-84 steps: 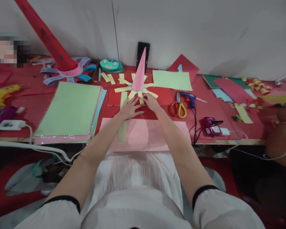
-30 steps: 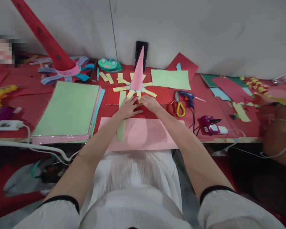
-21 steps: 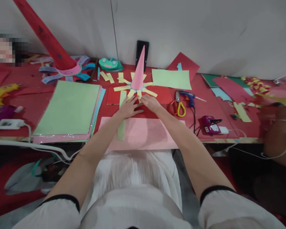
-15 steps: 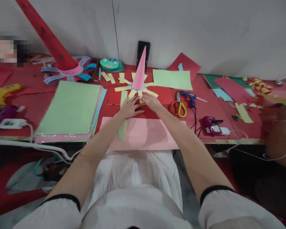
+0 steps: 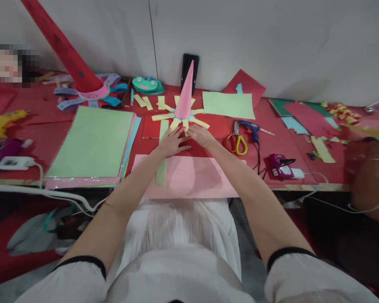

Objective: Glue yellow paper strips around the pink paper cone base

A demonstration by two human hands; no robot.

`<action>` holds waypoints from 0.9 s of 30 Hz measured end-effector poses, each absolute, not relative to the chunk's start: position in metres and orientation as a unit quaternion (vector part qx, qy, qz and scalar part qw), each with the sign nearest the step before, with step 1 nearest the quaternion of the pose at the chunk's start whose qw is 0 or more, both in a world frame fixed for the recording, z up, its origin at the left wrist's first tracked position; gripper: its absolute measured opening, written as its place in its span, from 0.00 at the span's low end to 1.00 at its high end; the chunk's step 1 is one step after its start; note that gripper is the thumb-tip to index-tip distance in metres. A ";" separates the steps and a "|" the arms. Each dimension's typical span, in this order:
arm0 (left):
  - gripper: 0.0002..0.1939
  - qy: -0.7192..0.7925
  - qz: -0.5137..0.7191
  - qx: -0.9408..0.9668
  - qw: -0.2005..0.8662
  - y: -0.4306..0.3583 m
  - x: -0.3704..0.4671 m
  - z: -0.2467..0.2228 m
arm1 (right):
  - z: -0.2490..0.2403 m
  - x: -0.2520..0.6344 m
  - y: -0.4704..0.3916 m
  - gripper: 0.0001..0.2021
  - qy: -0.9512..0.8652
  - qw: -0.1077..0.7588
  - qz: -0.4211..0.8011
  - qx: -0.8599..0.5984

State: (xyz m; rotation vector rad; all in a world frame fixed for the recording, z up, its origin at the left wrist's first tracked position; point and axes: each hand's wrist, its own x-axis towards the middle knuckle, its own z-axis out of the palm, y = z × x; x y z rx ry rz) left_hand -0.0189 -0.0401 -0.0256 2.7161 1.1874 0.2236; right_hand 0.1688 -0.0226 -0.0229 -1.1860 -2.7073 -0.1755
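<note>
A pink paper cone (image 5: 185, 99) stands upright in the middle of the table, with pale yellow paper strips (image 5: 162, 117) fanned out around its base. My left hand (image 5: 171, 144) lies with fingers spread at the near side of the fan, across a long light green strip (image 5: 161, 172). Beside it, my right hand (image 5: 199, 135) has its fingers drawn together at the tip of a near yellow strip; what is between them is too small to make out. Under the fan is a red sheet (image 5: 216, 127). A pink sheet (image 5: 192, 176) lies below my wrists.
Scissors (image 5: 240, 141) and a blue glue gun (image 5: 254, 131) lie to the right, near a purple power adapter (image 5: 279, 166). Stacked light green sheets (image 5: 93, 143) are on the left. A black phone (image 5: 188, 69) leans on the wall. Another person's arm (image 5: 372, 181) is at the right edge.
Both hands stay almost in the same place at the near yellow strips. The cone and strips have not visibly moved.
</note>
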 end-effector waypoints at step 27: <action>0.27 0.402 0.081 0.908 0.084 -0.041 -0.019 -0.027 | -0.019 0.168 -0.013 0.11 -0.872 0.176 0.070 -0.452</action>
